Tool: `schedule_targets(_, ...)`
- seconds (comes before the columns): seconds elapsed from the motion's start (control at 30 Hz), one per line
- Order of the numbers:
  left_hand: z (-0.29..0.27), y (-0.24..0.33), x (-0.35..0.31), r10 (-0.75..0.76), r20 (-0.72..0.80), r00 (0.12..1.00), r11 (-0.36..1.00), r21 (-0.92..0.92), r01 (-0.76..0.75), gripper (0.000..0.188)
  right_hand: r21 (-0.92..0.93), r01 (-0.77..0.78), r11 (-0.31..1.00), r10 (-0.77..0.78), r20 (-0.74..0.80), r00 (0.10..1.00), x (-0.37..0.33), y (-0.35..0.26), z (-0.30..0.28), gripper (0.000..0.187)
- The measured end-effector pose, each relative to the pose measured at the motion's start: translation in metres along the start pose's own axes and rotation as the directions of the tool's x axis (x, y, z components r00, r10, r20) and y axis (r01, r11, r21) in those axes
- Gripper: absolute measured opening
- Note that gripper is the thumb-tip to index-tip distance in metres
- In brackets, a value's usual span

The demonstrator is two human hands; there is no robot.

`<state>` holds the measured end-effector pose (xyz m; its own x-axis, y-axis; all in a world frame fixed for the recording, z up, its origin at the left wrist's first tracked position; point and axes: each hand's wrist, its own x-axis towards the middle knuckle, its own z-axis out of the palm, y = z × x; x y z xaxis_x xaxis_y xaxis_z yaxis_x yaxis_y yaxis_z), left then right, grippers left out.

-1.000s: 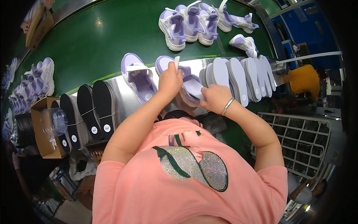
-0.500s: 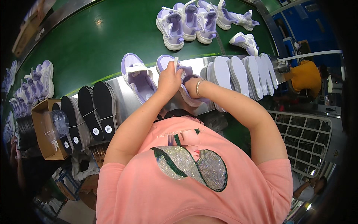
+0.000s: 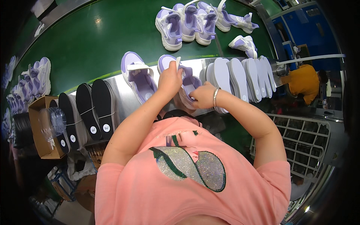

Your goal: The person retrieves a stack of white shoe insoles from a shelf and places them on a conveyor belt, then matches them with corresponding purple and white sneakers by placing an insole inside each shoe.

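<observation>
"Gripping what, the left hand (image 3: 170, 79)?"

"A white strap (image 3: 178, 61) at the front of a lilac-and-white shoe's (image 3: 191, 83) opening. Its fingers are clenched on the strap, probably to hold the mouth wide and steady."

"Where is that shoe?"

"Mostly on the metal surface (image 3: 122, 92), straight ahead of the torso, toe pointing away toward the green belt (image 3: 112, 41). Just left of it lies another shoe (image 3: 141, 80), facing the same way; they look set out as a pair."

"And the right hand (image 3: 203, 95)?"

"At the heel end, fingers bent near the rim. I cannot tell whether they pinch it or merely touch it."

"How do the arms sit?"

"Elbows bent and spread, forearms converging on the shoe. The right wrist wears a silver bracelet (image 3: 215, 96)."

"Why are white insoles (image 3: 221, 73) there?"

"Their stacks lie just beside the right hand, presumably for easy reach. Black insoles (image 3: 103, 101) stand banded on the left, perhaps sorted by kind."
</observation>
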<state>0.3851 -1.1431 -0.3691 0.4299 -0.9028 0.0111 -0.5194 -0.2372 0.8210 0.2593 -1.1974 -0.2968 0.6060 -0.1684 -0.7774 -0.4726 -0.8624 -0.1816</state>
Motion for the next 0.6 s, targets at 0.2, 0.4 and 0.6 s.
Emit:
schedule_targets(0.2,-0.011,0.016,-0.004,-0.045,0.066,0.997,0.997,-0.052,0.049,0.032,0.007,-0.010,1.000,0.010,0.019,1.000,0.010,0.009,0.031,0.023)
schedule_targets(0.4,-0.072,0.011,-0.039,0.069,0.003,0.998,0.956,0.287,-0.067,0.065,0.093,-0.044,0.995,0.061,-0.183,0.981,0.004,-0.021,0.019,0.025)
schedule_targets(0.6,-0.063,0.002,-0.033,-0.226,0.133,0.965,0.853,0.505,0.130,0.083,0.235,0.259,0.937,-0.183,-0.303,0.936,0.031,-0.047,0.019,0.032)
